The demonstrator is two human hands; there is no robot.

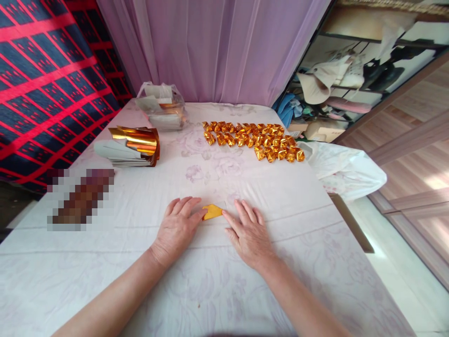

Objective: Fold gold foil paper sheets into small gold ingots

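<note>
A small piece of folded gold foil paper [212, 212] lies flat on the table between my hands. My left hand [179, 229] rests on the cloth with its fingers stretched out, and its thumb presses the paper's left end. At the right tip of the paper, the index finger of my right hand [250, 234] touches down. The other fingers of that hand are spread on the cloth. Farther back on the right stand several folded gold paper ingots [245, 135] in rows. To the left is a stack of gold foil sheets [135, 146], curled over, with pale undersides showing.
A clear plastic bag [161, 105] with more sheets sits at the back left of the cloth-covered table [217, 285]. A blurred-out patch [82, 199] covers something at the left. Beyond the right edge are a white plastic bag [347, 168] and a shoe shelf [358, 89].
</note>
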